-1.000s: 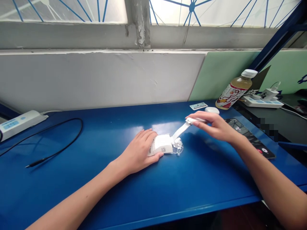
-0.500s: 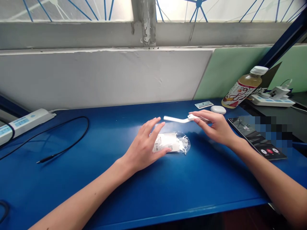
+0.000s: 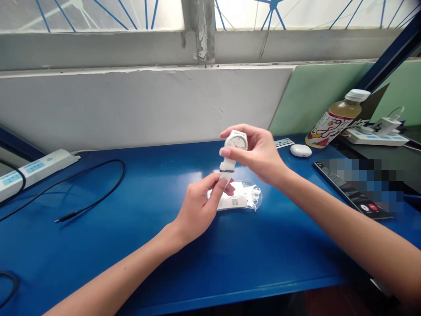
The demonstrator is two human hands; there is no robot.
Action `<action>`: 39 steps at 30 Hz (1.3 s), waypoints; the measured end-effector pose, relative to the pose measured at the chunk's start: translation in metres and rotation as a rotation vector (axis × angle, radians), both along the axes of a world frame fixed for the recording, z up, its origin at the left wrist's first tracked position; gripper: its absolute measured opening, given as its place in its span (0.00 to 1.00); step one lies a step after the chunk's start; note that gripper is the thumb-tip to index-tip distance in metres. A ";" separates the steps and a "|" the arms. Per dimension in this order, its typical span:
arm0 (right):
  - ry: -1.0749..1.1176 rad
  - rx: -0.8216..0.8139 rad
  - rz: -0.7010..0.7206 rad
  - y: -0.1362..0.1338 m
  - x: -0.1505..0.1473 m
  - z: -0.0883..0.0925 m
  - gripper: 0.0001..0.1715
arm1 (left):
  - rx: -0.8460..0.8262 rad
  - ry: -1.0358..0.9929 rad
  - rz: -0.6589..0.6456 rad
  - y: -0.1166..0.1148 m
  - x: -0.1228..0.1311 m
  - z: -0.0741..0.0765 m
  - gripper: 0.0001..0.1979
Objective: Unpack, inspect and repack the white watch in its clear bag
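Note:
A white wristwatch (image 3: 237, 141) is held up above the blue table (image 3: 148, 259), its round dial facing me. My right hand (image 3: 258, 151) grips the watch case between thumb and fingers. Lower down, my left hand (image 3: 202, 204) pinches the end of the white strap, near a dark band across it. Below the watch lies a clear plastic bag (image 3: 255, 197) with a white label printed with a code. My left fingers hide the bag's left part.
At the right are a white earbud case (image 3: 300, 150), a printed card (image 3: 284, 143), a phone (image 3: 348, 188) and a drink bottle (image 3: 337, 118). A black cable (image 3: 108, 193) and a power strip (image 3: 36, 169) lie at the left.
My right hand has moved left with the watch and turned its dial toward me. My left hand, open before, has closed on the strap.

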State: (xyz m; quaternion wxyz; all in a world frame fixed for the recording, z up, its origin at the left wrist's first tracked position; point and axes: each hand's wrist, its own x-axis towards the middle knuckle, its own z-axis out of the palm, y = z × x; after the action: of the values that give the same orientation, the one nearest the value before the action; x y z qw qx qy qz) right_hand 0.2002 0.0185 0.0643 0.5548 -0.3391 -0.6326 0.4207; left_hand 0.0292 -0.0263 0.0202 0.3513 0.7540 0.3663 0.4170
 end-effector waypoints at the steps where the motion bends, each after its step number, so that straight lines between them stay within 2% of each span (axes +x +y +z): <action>1: 0.077 -0.110 0.091 0.004 -0.004 -0.003 0.18 | -0.117 -0.089 -0.031 -0.001 0.002 0.002 0.15; 3: 0.190 -0.299 0.229 0.011 -0.011 -0.013 0.19 | -0.366 -0.242 -0.110 -0.002 0.005 0.005 0.14; 6: 0.324 -0.482 0.367 0.014 -0.014 -0.028 0.20 | -0.664 -0.384 -0.197 -0.001 0.010 0.003 0.15; 11: 0.485 -0.674 0.607 0.014 -0.009 -0.040 0.28 | -0.897 -0.504 -0.261 0.002 0.014 -0.003 0.14; 17: 0.540 -0.727 0.664 0.013 -0.007 -0.037 0.31 | -0.955 -0.572 -0.289 0.003 0.015 -0.008 0.14; 24: 0.524 -0.704 0.655 0.011 -0.007 -0.036 0.27 | -1.028 -0.557 -0.256 0.002 0.016 0.000 0.12; 30: 0.494 -0.667 0.634 0.010 -0.006 -0.035 0.28 | -1.088 -0.577 -0.381 0.002 0.014 0.001 0.16; 34: 0.487 -0.679 0.671 0.009 -0.005 -0.035 0.31 | -1.049 -0.592 -0.382 0.002 0.013 -0.002 0.16; 39: 0.408 -0.693 0.692 0.009 -0.005 -0.037 0.23 | -1.041 -0.586 -0.319 0.002 0.013 -0.003 0.16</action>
State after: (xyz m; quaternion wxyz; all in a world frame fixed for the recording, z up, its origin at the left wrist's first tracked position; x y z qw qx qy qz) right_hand 0.1951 0.0273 0.0273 0.3509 -0.1853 -0.4106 0.8209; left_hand 0.0425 -0.0245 0.0170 0.8172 0.3833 0.2926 0.3155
